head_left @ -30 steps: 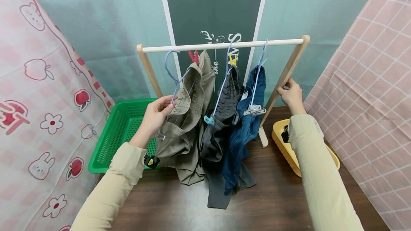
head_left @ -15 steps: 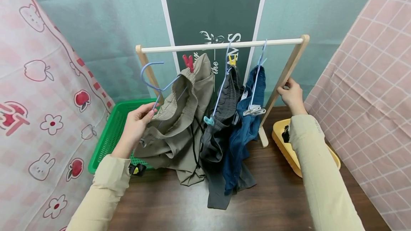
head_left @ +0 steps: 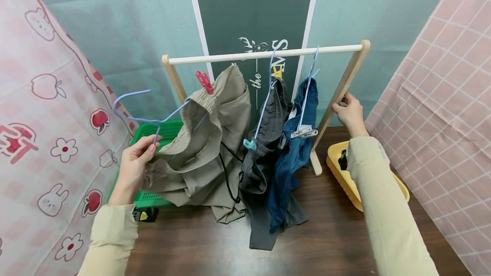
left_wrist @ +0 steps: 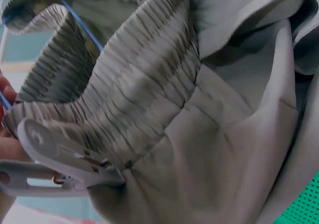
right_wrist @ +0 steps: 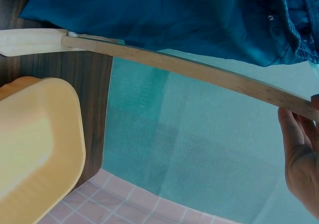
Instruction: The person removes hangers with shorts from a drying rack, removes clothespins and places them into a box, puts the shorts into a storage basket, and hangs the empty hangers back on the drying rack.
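Observation:
My left hand (head_left: pixel 134 163) pinches the blue wire hanger (head_left: pixel 157 123) just below its hook, which is off the rack's bar. Khaki pants (head_left: pixel 199 152) hang from that hanger, their elastic waistband gaping and legs trailing toward the table. A red clothespin (head_left: pixel 204 81) clips the far side of the waistband. In the left wrist view, a grey clothespin (left_wrist: pixel 70 164) grips the near side. With thumb and fingers, my right hand (head_left: pixel 350 113) holds the right wooden post (head_left: pixel 337 93) of the clothes rack. Dark grey pants (head_left: pixel 268 139) and blue pants (head_left: pixel 303 127) hang from the bar (head_left: pixel 264 55).
Behind the khaki pants stands a green basket (head_left: pixel 147 199), partly hidden. A yellow bin (head_left: pixel 345 182) sits at the right beside the rack's foot (head_left: pixel 316 163). Patterned cloth walls (head_left: pixel 65 148) close in the sides, and a dark wooden table (head_left: pixel 307 250) lies in front.
My left hand has pulled the hanger and khaki pants off the bar, leftward and toward me, and the hook has tilted over to the left. My right hand stays on the post.

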The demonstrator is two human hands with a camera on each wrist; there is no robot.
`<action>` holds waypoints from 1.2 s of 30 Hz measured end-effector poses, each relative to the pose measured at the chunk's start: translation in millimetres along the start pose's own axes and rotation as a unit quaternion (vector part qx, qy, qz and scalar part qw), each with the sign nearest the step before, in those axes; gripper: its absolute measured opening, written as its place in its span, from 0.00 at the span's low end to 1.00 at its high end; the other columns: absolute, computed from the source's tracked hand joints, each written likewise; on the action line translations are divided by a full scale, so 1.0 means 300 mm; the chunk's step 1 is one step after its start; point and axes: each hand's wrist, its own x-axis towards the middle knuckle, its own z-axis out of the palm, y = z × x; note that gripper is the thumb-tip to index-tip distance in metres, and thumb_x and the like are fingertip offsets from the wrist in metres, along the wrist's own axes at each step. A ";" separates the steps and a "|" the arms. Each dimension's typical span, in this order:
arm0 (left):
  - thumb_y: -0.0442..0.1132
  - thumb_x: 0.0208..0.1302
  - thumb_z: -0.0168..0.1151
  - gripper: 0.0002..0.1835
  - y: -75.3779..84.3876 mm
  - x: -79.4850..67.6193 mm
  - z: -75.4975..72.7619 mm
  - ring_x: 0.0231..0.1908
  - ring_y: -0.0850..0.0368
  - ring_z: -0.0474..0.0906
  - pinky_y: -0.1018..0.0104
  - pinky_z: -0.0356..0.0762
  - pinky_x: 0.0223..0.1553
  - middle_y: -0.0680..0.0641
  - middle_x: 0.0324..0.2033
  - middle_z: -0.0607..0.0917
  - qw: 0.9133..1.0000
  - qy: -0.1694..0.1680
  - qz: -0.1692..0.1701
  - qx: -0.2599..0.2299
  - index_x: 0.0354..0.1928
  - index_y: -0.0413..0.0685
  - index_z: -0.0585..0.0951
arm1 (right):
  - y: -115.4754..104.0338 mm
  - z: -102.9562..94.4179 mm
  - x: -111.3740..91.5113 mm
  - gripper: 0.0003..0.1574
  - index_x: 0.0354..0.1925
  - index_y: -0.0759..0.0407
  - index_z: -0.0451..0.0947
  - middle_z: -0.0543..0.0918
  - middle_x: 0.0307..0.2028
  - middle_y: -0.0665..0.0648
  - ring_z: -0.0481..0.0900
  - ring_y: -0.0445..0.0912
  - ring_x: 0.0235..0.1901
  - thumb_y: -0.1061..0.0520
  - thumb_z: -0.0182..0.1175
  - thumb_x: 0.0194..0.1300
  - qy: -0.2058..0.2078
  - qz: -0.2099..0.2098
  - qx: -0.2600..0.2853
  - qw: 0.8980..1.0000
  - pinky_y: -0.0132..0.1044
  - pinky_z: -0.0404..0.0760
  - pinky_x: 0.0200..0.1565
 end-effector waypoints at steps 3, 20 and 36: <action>0.25 0.68 0.49 0.16 0.001 -0.019 -0.038 0.38 0.68 0.79 0.79 0.73 0.39 0.57 0.36 0.87 0.997 -0.014 0.028 -0.068 0.45 0.47 0.85 | 0.000 0.002 0.000 0.34 0.72 0.60 0.54 0.64 0.68 0.69 0.65 0.61 0.67 0.57 0.43 0.70 0.004 -0.002 -0.003 1.000 0.56 0.69 0.63; 0.18 0.63 0.48 0.13 0.048 -0.101 -0.210 0.35 0.52 0.83 0.69 0.78 0.40 0.38 0.31 0.87 0.943 0.066 0.057 -0.321 0.42 0.25 0.82 | 0.012 0.004 0.002 0.32 0.70 0.61 0.56 0.64 0.68 0.69 0.65 0.62 0.67 0.58 0.44 0.70 0.006 -0.003 -0.009 1.000 0.56 0.69 0.63; 0.19 0.65 0.40 0.14 0.068 -0.161 -0.341 0.32 0.43 0.75 0.60 0.74 0.34 0.31 0.30 0.81 0.871 0.140 0.037 -0.470 0.44 0.18 0.75 | 0.010 0.004 0.005 0.32 0.70 0.61 0.57 0.65 0.67 0.69 0.65 0.61 0.67 0.57 0.44 0.70 0.005 -0.001 -0.004 1.000 0.55 0.69 0.63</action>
